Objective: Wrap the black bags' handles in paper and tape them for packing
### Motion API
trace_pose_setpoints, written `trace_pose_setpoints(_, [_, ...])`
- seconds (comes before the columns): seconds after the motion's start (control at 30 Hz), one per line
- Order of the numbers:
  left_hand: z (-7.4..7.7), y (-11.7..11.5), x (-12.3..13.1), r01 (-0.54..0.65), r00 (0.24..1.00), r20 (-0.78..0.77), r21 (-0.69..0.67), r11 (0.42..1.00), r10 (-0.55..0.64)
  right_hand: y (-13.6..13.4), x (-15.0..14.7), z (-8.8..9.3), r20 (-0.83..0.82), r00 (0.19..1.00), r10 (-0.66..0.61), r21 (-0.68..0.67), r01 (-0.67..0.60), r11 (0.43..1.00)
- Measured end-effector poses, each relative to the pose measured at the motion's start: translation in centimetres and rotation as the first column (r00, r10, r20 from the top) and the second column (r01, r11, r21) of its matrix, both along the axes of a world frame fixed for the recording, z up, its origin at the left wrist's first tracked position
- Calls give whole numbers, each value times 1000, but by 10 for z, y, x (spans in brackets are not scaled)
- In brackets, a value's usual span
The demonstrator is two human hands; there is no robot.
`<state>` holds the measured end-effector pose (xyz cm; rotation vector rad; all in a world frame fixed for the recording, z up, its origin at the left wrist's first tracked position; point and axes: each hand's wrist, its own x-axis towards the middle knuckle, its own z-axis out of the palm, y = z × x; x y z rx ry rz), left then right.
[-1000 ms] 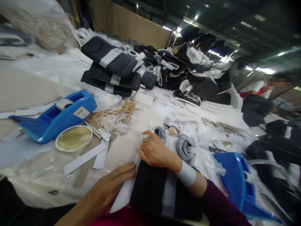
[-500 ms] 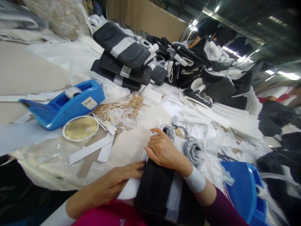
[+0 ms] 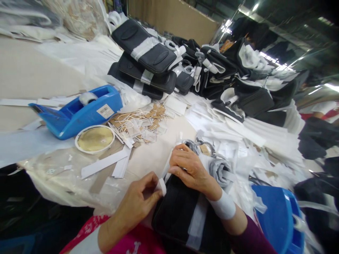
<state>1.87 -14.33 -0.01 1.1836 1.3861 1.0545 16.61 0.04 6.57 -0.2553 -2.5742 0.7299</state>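
A black padded case with a white band across it lies at the table's near edge, in front of me. My right hand rests curled on its far end, fingers pressed on the case and on white wrapping. My left hand pinches the edge of a white sheet at the case's left side. A white band wraps my right wrist.
A blue tape dispenser and a round white lid sit at the left. Tags with strings lie in the middle. Stacked black cases fill the back. Grey rolled straps and a blue bin stand at the right.
My left hand went from lying flat on the white sheet to pinching its edge. The right hand shifted slightly along the case. The camera view moved a little.
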Motion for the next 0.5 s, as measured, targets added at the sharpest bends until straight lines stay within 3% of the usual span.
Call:
trace_pose_setpoints(0.17, [6,12,9,-107,988,-112,8,994,108,-2,1,3,-24,998,65,-8,-66,998])
trace_pose_setpoints(0.3, [14,19,12,-93,986,-140,4,996,93,-2,-2,3,50,993,105,50,-107,993])
trace_pose_setpoints(0.4, [15,14,10,-30,991,-132,-16,999,27,-1,-4,3,100,988,113,77,-121,990])
trace_pose_setpoints(0.5, [11,-2,10,-46,997,-56,3,999,46,-1,-6,3,100,990,102,79,-110,991])
